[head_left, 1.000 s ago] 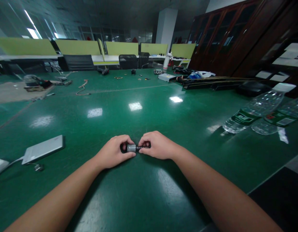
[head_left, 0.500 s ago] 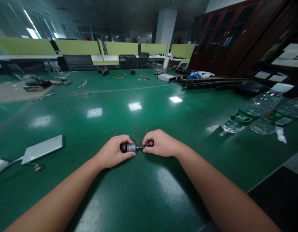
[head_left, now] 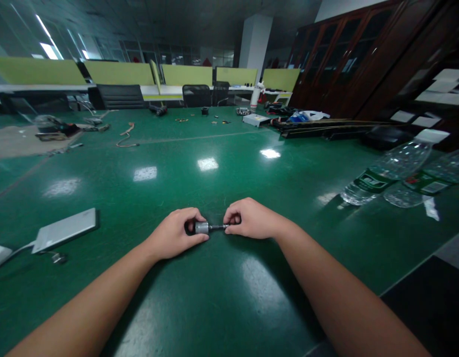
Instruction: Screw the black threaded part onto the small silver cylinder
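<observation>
A short grey metal cylinder (head_left: 201, 227) lies level just above or on the green table, gripped between the thumb and fingers of my left hand (head_left: 173, 234). From its right end runs a thin dark shaft (head_left: 216, 227). My right hand (head_left: 255, 219) pinches the far tip of that shaft between thumb and index finger, the other fingers curled in. Whether shaft and cylinder are one piece cannot be made out. The left end of the cylinder is partly covered by my left fingers.
A flat silver box (head_left: 66, 230) with a white cable sits at left, a small metal part (head_left: 59, 258) beside it. Two plastic bottles stand at right, the nearer bottle (head_left: 374, 179) having a green label. Farther back lie a cord (head_left: 128, 131), black rails (head_left: 318, 129) and a white box (head_left: 255, 119).
My right hand has shifted slightly right, away from my left, and more of the dark shaft shows between them. My left hand stays in place on the cylinder.
</observation>
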Motion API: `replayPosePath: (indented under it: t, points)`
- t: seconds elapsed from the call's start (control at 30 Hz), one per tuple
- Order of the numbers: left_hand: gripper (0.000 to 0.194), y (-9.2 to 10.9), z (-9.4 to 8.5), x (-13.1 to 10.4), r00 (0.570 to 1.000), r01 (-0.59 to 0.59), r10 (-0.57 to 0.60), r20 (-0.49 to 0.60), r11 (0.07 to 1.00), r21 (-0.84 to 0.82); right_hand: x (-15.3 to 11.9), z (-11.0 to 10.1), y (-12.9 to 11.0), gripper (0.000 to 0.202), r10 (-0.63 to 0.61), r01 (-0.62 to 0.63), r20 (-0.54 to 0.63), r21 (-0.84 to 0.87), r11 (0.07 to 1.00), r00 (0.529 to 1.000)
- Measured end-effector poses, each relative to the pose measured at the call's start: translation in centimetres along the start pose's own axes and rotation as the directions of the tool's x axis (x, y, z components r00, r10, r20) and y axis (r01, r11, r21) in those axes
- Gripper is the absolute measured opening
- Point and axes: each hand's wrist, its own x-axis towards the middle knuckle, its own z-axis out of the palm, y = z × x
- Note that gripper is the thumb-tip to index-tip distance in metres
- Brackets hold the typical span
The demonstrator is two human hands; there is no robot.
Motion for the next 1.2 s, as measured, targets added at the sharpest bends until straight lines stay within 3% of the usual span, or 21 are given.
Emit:
replayPosePath:
  t: [0.23, 0.47, 0.7, 0.87, 1.2]
  points:
    - [0.021, -0.1, 0.0, -0.1, 1.0, 0.008, -0.008, 0.017, 1.0, -0.007, -0.4, -1.1, 0.6, 0.011, 0.087, -0.087, 0.006, -0.042, 0.995, 0.996]
    - [0.023, -0.3, 0.0, -0.1, 1.0, -0.003, 0.004, 0.011, 1.0, -0.011, -0.1, -0.4, 0.1, 0.014, 0.052, -0.052, 0.013, -0.019, 0.998, 0.999]
    - [0.021, -0.3, 0.1, 0.0, 1.0, -0.012, 0.012, 0.01, 1.0, -0.006, 0.6, 1.3, -0.3, 0.037, -0.047, 0.053, -0.031, 0.209, 0.976, 0.998]
    - [0.021, -0.3, 0.2, 0.0, 1.0, 0.002, -0.002, -0.007, 1.0, -0.005, 0.4, 1.0, -0.3, 0.03, -0.062, 0.071, -0.091, 0.101, 0.992, 0.994]
    - [0.027, 0.3, -0.1, 0.1, 1.0, -0.014, 0.014, 0.016, 1.0, -0.018, 0.8, 1.7, -0.9, 0.015, -0.095, 0.096, -0.068, 0.01, 0.995, 0.993]
